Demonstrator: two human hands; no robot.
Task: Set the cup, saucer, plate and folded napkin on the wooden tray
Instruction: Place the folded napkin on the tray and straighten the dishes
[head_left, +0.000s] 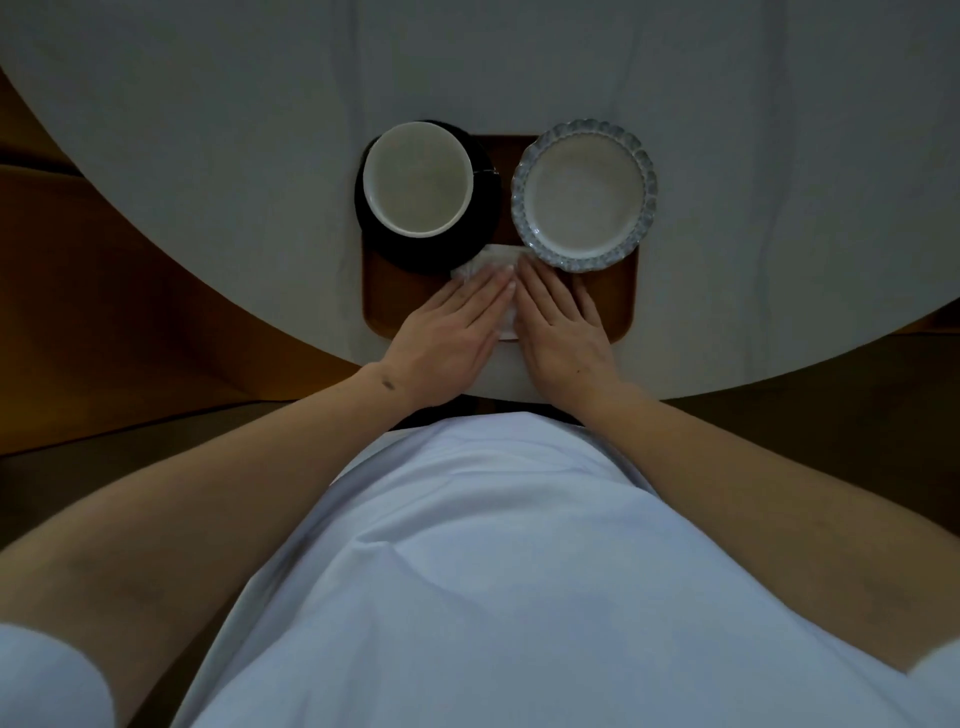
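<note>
White shirt (493, 571) fills the bottom of my view, with my bare forearms reaching out from either side of it toward the tabletop (208, 156), which is round and covered in pale cloth.

On the tabletop sits the tray (387, 306), dark wood with rounded corners, close to the near edge. At its left stands the saucer (379, 228), black, overhanging the tray's left and far edges a little. My cup (418, 179) rests on it, pale inside, its handle pointing right.

My left hand (447, 332) lies flat on the napkin (491, 262), fingers straight and together, pressing down. The napkin is white and folded, lying at the tray's near middle, between saucer and plate; its far end touches or slips just under both, I cannot tell which. My right hand (563, 325) lies flat beside the left, fingers straight too, the two hands nearly touching along the index fingers, with a strip of napkin showing between them.

At the right stands the plate (584, 195), pale with a scalloped bluish rim, overhanging the tray's far and right edges.
</note>
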